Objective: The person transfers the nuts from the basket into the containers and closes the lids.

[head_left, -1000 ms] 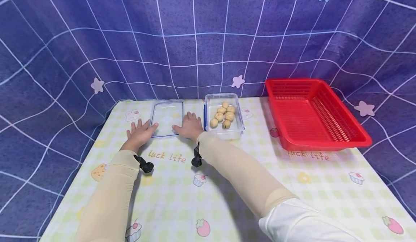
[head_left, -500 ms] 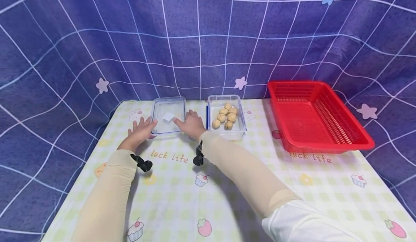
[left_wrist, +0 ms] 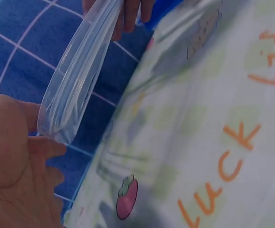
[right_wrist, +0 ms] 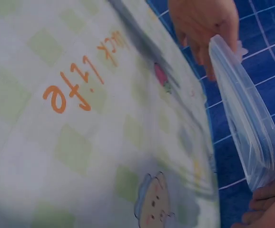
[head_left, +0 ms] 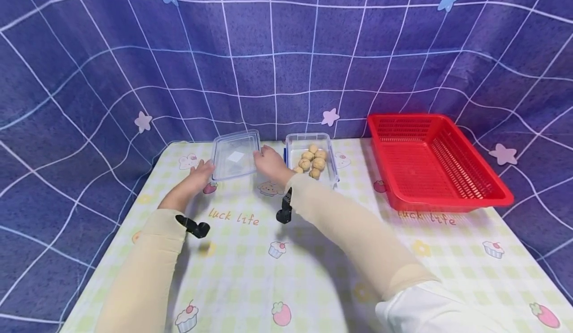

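A clear plastic container lid (head_left: 228, 166) with a white square patch hangs above the table, tilted. My left hand (head_left: 194, 181) pinches its left edge between thumb and fingers, as the left wrist view shows at the lid's corner (left_wrist: 63, 114). At the opposite edge my right hand (head_left: 273, 166) grips it, fingers under the rim in the right wrist view. Just right of that hand stands a clear plastic container (head_left: 333, 166) holding several walnuts (head_left: 319, 163). The right hand and forearm hide part of the container's near left corner.
A red plastic basket (head_left: 421, 161) stands at the right of the table. The tabletop has a checked, printed cloth (head_left: 313, 273). Behind it hangs a blue curtain (head_left: 250, 69) with a grid pattern.
The lid has risen off the table and tilted, its right side higher. Both hands, earlier spread at its sides, now hold its edges. Container and basket have stayed put.
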`<state>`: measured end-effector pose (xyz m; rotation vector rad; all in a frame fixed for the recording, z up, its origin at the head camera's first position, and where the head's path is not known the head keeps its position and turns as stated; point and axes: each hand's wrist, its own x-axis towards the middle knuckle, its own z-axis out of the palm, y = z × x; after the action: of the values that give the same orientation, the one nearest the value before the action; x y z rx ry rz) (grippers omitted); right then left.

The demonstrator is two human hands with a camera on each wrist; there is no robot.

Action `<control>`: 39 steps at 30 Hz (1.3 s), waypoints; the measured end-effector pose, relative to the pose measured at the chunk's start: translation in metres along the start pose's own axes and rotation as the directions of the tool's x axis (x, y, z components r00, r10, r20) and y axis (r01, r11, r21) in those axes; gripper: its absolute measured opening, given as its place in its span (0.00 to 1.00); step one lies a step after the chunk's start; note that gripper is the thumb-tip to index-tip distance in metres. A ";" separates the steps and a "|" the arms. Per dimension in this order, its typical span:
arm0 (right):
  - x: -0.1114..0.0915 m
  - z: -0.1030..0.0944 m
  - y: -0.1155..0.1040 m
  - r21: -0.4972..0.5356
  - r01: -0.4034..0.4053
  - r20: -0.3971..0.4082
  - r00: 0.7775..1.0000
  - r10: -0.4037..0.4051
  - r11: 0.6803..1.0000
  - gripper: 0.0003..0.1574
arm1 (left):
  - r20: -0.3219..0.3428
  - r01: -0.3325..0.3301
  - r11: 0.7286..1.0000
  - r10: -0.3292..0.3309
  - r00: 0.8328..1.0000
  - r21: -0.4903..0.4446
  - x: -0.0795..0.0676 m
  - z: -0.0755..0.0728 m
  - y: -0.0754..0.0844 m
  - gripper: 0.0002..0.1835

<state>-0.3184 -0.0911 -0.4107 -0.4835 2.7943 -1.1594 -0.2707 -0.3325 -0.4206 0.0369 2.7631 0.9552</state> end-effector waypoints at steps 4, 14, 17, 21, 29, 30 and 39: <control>-0.006 -0.014 0.005 0.008 -0.010 -0.015 1.000 0.010 1.000 0.33 | 0.033 -0.057 0.998 0.057 0.998 0.004 -0.006 0.007 0.009 0.31; -0.020 -0.044 0.019 0.017 0.004 -0.058 0.998 -0.003 1.000 0.32 | 0.004 -0.052 0.988 0.053 0.999 -0.143 -0.013 0.016 0.037 0.32; -0.026 -0.053 0.022 0.018 0.005 -0.063 0.998 -0.004 1.000 0.32 | -0.018 -0.087 0.988 0.085 0.996 -0.126 -0.011 0.017 0.045 0.32; -0.030 -0.065 0.030 0.069 0.010 -0.087 0.996 -0.004 0.998 0.32 | -0.041 -0.118 0.988 0.114 0.993 -0.101 -0.009 0.018 0.059 0.33; -0.032 -0.088 0.053 0.119 -0.021 -0.132 0.991 0.036 0.993 0.30 | -0.107 -0.134 0.986 0.124 0.987 -0.098 0.002 0.024 0.087 0.34; -0.033 -0.091 0.056 0.132 -0.023 -0.135 0.990 0.041 0.991 0.30 | -0.121 -0.139 0.986 0.128 0.984 -0.095 0.004 0.025 0.090 0.35; -0.036 -0.116 0.071 0.218 -0.033 -0.170 0.983 0.071 0.975 0.27 | -0.231 -0.208 0.974 0.182 0.956 -0.090 0.021 0.039 0.108 0.36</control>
<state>-0.3247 0.0458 -0.3794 -0.2989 2.7578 -1.5399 -0.2877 -0.2213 -0.3885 0.2011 2.9438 1.2349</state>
